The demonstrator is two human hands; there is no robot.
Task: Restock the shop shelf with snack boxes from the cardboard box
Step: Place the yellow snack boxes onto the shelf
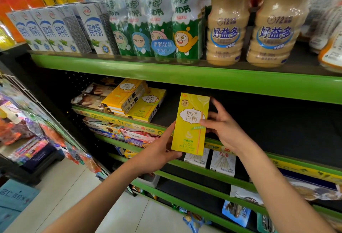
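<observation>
At frame centre, a yellow Pejoy biscuit box [190, 124] stood upright before the green-edged shelf [240, 83]. The left hand [159, 149] gripped its lower left corner; the right hand [224, 128] pinched its right edge. More Pejoy boxes [136, 99] lay stacked upper left of it.

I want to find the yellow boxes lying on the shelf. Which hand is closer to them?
Left. The left hand holds the upright box low down, just below and right of the lying boxes. The right hand is farther right.

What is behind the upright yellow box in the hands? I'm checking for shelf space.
Behind the upright yellow box is dark, bare shelf, open to its right. The patch directly behind the box is covered.
</observation>
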